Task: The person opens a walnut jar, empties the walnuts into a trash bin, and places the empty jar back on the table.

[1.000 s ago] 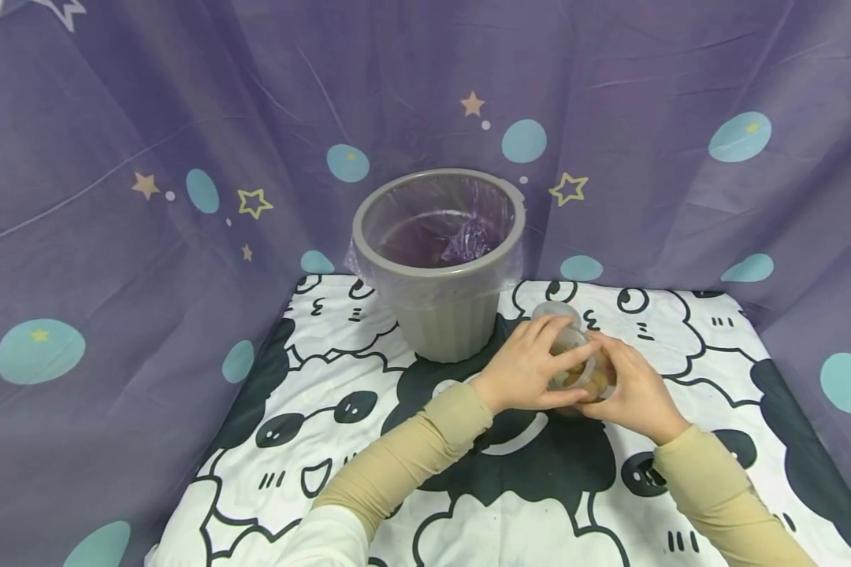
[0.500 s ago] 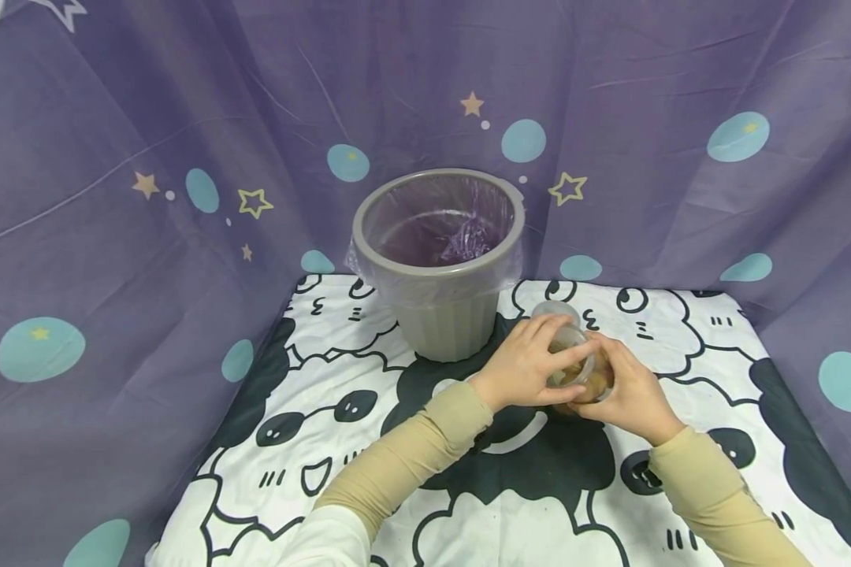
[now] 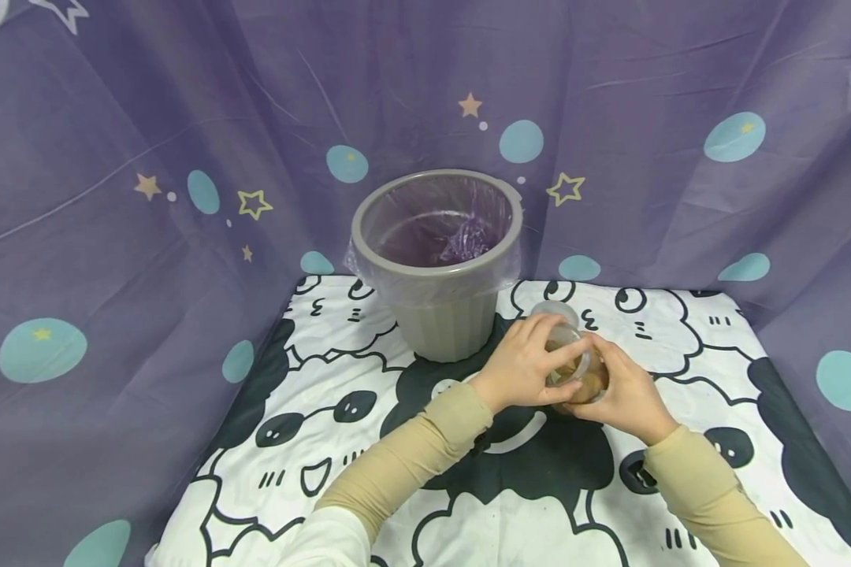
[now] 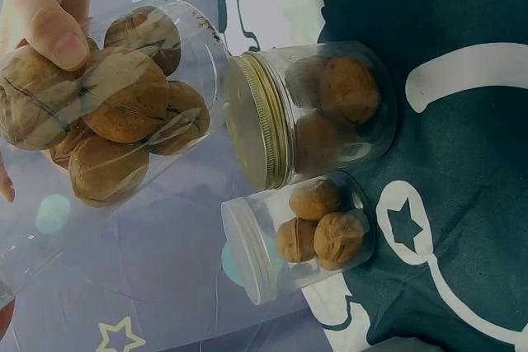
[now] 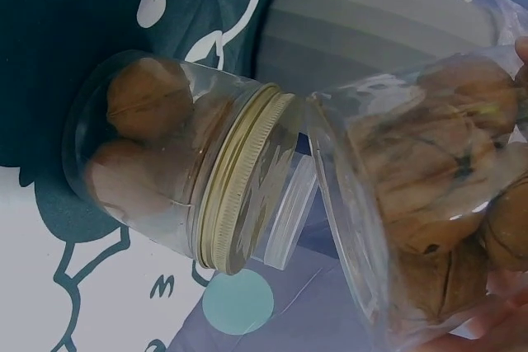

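Note:
A clear plastic jar [image 3: 590, 376] of several walnuts is held tilted, its base edge right at the gold lid of a second walnut jar [image 4: 355, 113] standing on the cloth. My right hand [image 3: 626, 391] grips the tilted jar's side, thumb low and fingers over the back. My left hand [image 3: 523, 368] holds the same jar near its round rim, fingers and thumb spread either side of it. Behind the gold-lidded jar stands a smaller jar [image 4: 318, 241] with a white lid and walnuts inside. In the head view, the hands mostly hide the gold-lidded jar.
A grey bin [image 3: 447, 323] with a clear plastic liner stands left of the jars, near the back. The black-and-white cartoon cloth [image 3: 503, 528] covers the table. A purple curtain [image 3: 411, 71] hangs behind and on both sides.
The held jar and my right hand have shifted slightly left. My left hand has stayed almost in place, and the bin has not moved.

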A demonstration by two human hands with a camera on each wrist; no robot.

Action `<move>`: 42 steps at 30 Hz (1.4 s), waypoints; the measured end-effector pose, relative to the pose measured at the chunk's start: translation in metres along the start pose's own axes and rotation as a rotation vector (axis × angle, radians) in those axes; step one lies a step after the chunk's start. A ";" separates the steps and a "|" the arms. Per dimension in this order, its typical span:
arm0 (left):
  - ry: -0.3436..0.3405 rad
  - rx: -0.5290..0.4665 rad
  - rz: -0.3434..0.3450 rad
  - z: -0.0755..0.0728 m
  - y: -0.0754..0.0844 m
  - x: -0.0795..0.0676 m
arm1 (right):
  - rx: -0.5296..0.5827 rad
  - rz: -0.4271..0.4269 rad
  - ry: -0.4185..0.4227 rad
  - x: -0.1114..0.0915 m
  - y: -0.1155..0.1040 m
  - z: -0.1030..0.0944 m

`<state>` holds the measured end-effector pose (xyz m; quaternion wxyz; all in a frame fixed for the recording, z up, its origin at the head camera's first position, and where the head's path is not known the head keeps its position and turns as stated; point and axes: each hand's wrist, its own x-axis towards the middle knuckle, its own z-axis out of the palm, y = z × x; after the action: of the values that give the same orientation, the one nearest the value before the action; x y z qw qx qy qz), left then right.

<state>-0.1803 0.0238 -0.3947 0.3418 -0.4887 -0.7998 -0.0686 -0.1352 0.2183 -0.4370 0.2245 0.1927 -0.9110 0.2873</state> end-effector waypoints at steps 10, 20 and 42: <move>0.056 -0.015 -0.250 0.002 0.008 0.003 | -0.016 -0.002 0.099 0.006 -0.007 0.006; -0.091 -0.224 -0.213 -0.006 -0.002 -0.003 | -0.028 0.005 0.048 0.008 -0.005 0.002; -0.327 -0.389 0.151 -0.027 -0.027 -0.010 | -0.063 -0.022 -0.031 -0.001 0.001 -0.001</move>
<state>-0.1870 -0.0094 -0.3746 0.1119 -0.6081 -0.7774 -0.1156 -0.1349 0.2197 -0.4369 0.2192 0.2001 -0.9208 0.2532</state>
